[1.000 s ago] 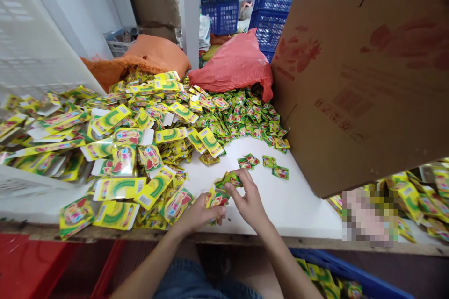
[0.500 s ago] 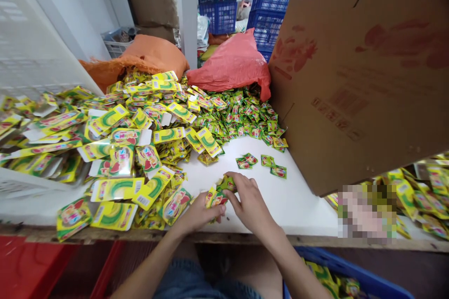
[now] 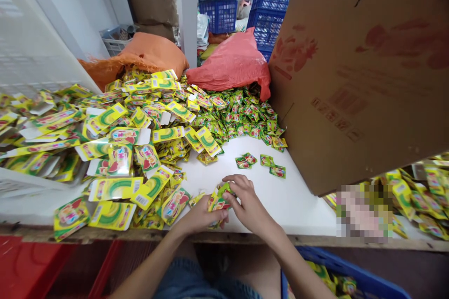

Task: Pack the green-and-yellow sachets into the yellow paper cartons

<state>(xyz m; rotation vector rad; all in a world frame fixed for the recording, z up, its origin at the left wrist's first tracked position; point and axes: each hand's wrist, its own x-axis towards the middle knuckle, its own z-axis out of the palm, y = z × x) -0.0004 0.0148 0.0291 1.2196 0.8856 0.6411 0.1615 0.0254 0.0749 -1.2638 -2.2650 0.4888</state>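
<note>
Near the front edge of the white table, my left hand (image 3: 200,216) grips a small yellow-and-green printed carton (image 3: 214,202). Curled over the top of that carton, my right hand (image 3: 251,206) has its fingers on a green sachet (image 3: 223,189) at the carton's opening. How much of the sachet is inside is hidden by the fingers. Two pairs of loose green sachets (image 3: 278,171) lie on the table beyond my right hand. A heap of flat yellow-and-green cartons (image 3: 115,188) spreads to the left, with yellow sachets (image 3: 177,149) beneath some of them.
Behind, an orange sack (image 3: 157,51) and a red sack (image 3: 231,63) lie by a pile of green sachets (image 3: 242,114). A big cardboard box (image 3: 351,79) stands on the right. A blue crate (image 3: 365,271) with packets is below the table edge. A pixelated patch covers part of the right side.
The green sachet has come closer into the carton, and my right hand has shifted slightly left and down over it. The carton sits more upright in my left hand.
</note>
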